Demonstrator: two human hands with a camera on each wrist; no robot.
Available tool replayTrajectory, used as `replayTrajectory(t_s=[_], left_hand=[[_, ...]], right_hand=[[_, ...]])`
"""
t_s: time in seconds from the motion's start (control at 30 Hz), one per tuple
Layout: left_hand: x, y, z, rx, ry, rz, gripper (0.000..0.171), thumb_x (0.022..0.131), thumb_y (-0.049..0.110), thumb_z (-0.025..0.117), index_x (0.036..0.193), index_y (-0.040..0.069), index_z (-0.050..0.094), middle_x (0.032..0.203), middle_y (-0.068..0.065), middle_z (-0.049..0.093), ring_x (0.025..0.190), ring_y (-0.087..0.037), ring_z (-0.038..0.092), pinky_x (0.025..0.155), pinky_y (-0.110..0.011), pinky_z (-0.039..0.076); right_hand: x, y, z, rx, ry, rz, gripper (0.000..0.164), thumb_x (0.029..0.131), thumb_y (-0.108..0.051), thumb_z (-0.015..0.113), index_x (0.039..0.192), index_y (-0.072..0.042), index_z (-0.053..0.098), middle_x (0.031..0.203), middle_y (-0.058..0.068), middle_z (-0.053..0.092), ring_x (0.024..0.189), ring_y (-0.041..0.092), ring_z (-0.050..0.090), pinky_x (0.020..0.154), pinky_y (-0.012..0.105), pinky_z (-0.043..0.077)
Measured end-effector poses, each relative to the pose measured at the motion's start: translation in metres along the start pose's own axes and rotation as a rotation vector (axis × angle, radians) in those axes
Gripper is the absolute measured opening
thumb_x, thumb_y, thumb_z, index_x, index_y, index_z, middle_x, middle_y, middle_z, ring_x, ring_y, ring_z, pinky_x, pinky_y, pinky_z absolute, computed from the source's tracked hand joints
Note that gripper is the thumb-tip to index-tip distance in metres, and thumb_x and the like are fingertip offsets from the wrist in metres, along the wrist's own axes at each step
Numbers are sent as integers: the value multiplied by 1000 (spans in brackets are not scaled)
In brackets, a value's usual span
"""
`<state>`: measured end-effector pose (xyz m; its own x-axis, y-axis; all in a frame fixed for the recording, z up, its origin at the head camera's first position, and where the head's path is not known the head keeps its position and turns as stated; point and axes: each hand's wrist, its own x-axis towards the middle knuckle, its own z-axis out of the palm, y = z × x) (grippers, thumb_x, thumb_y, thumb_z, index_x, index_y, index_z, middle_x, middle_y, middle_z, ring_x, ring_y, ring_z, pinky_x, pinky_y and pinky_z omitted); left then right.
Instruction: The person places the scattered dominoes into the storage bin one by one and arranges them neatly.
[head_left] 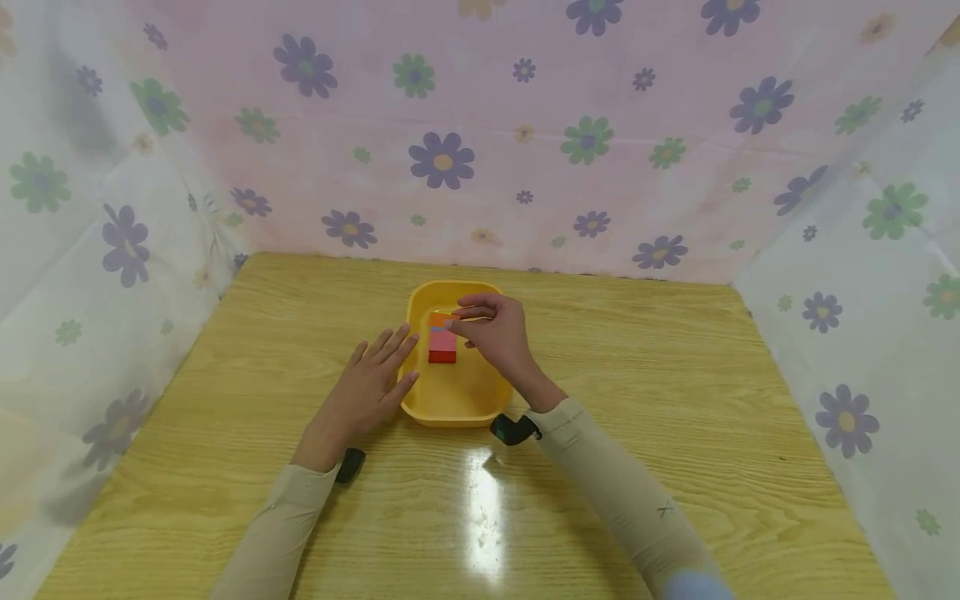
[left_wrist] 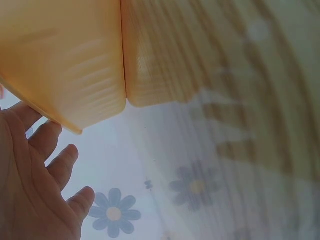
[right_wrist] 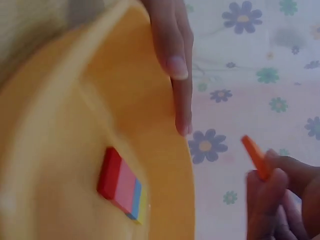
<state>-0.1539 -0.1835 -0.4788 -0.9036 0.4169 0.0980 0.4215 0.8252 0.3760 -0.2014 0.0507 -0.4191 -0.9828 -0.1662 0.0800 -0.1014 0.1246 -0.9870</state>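
A yellow plastic tub (head_left: pixel 457 408) stands on the table, with a row of blocks inside it. The right wrist view shows a red block (right_wrist: pixel 109 172), then pink (right_wrist: pixel 125 187), blue (right_wrist: pixel 135 199) and yellow (right_wrist: pixel 141 210), side by side. My right hand (head_left: pixel 495 329) is over the tub and pinches a thin orange block (right_wrist: pixel 256 157) between thumb and fingers, held above the row. With fingers spread and fairly straight, my left hand (head_left: pixel 371 383) rests against the tub's left rim; its fingertips touch the rim in the left wrist view.
The wood-patterned table (head_left: pixel 645 375) extends around the tub. Flowered cloth (head_left: pixel 517 108) hangs behind it and on both sides. A dark wrist device (head_left: pixel 513 429) sits at the right sleeve, beside the tub's front corner, and another (head_left: pixel 350 465) at the left.
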Motion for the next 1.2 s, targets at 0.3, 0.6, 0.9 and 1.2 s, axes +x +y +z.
replayTrajectory(t_s=[0.3, 0.6, 0.9, 1.2], left_hand=[[-1, 0, -1, -20, 0, 5, 63, 109, 45, 42, 163, 16, 26, 171, -4, 17, 157, -33, 16, 123, -63, 10], [-1, 0, -1, -4, -3, -5, 64, 108, 44, 44, 163, 16, 27, 170, -4, 18, 157, -33, 16, 124, -62, 11], [-1, 2, -2, -17, 13, 10, 62, 108, 42, 45, 162, 14, 29, 170, -5, 20, 156, -34, 19, 123, -63, 12], [-1, 1, -1, -10, -5, 4, 63, 108, 44, 43, 163, 16, 27, 170, -4, 18, 157, -33, 17, 123, -63, 11]], right_hand=[[17, -2, 11, -339, -151, 77, 15, 85, 1, 76, 100, 5, 75, 89, 16, 75, 77, 34, 74, 63, 33, 62], [28, 11, 19, -641, -233, 291, 34, 74, -7, 89, 101, 4, 71, 78, 8, 69, 60, 18, 68, 57, 22, 55], [38, 17, 22, -799, -318, 377, 35, 74, -13, 90, 64, -7, 57, 51, 0, 55, 54, 19, 68, 46, 19, 45], [41, 21, 24, -810, -305, 398, 34, 70, -13, 93, 66, -4, 60, 49, -1, 56, 43, 10, 57, 44, 19, 43]])
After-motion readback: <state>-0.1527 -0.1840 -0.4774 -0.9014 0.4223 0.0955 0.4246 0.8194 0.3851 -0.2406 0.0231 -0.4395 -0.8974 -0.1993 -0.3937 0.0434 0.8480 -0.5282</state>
